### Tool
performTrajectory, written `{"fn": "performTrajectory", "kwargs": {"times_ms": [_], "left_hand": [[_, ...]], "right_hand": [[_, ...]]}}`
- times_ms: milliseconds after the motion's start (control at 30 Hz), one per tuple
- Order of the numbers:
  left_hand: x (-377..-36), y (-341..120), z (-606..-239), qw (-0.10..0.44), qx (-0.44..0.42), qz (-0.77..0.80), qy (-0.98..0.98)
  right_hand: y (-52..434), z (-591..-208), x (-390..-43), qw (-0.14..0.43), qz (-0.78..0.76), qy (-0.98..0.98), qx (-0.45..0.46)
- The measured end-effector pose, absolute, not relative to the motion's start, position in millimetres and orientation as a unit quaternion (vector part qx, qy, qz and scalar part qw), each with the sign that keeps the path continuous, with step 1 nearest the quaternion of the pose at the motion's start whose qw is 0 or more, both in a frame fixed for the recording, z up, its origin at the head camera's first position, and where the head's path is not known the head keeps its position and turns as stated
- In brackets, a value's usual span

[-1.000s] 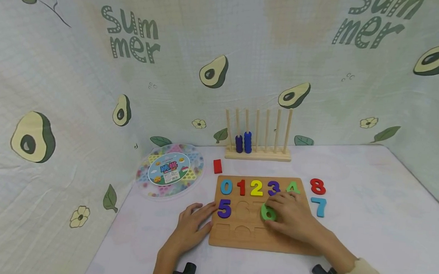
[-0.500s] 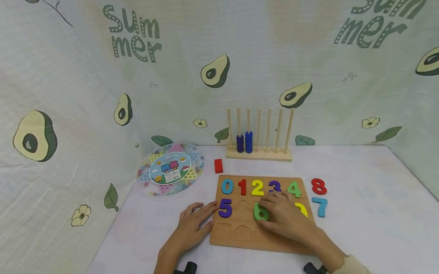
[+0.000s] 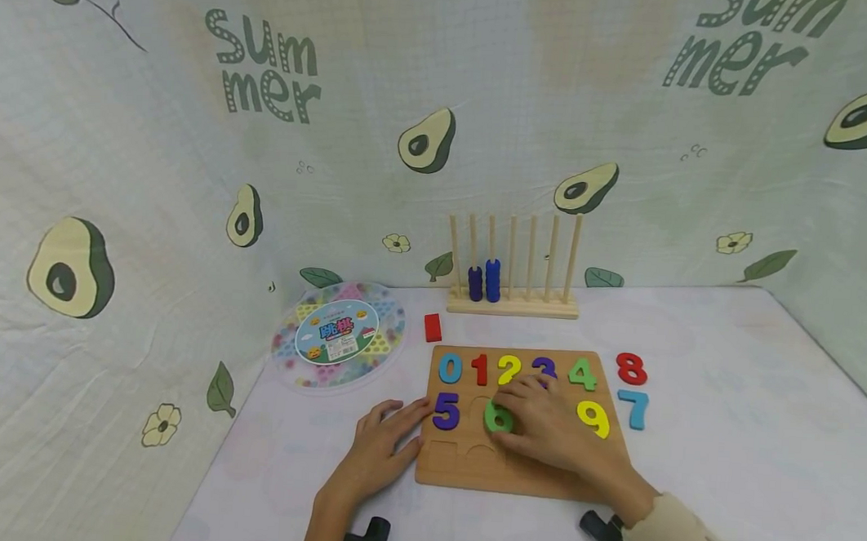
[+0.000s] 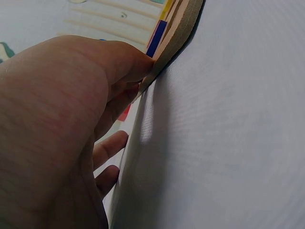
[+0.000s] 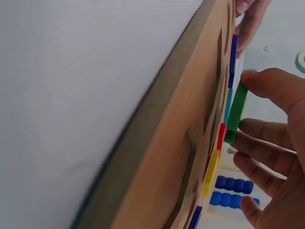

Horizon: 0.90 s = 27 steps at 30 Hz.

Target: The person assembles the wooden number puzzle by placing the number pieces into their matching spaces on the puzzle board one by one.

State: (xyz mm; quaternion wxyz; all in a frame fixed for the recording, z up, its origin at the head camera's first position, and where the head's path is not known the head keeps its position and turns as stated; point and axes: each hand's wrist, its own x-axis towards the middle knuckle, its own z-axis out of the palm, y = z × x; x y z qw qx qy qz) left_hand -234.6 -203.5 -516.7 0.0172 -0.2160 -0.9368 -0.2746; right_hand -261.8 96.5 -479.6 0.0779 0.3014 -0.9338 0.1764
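Over the middle row of a wooden number puzzle board (image 3: 460,468), my right hand (image 3: 546,423) pinches a green number 6 (image 3: 498,418) between thumb and fingers. The right wrist view shows the green piece (image 5: 237,107) edge-on, close over the board. My left hand (image 3: 382,448) rests at the board's left edge, its thumb and fingertips touching the side, fingers relaxed. A purple 5 (image 3: 446,411) sits left of the 6, a yellow 9 (image 3: 592,418) to its right. Blue 0 (image 3: 450,368), red 1 (image 3: 480,369) and green 4 (image 3: 582,374) lie in the top row; fingers partly cover the 2 and 3.
Right of the board lie a red 8 (image 3: 631,368) and a blue 7 (image 3: 632,408). Behind it stand a wooden peg rack (image 3: 512,307) with blue beads and a small red block (image 3: 433,328). A round, colourful game box (image 3: 338,335) lies at the back left, near the cloth backdrop.
My right hand has moved left across the board with the green 6, uncovering the 4 and the yellow 9. The left hand stays at the board's edge.
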Motion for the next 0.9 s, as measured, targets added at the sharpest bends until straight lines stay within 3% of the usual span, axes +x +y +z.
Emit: {"fn": "performTrajectory", "kwargs": {"times_ms": [900], "left_hand": [[-236,-203,-515,0.013,-0.215,-0.265,-0.940]], "right_hand": [[73,-488,-281,0.071,0.167,-0.930,0.320]]}}
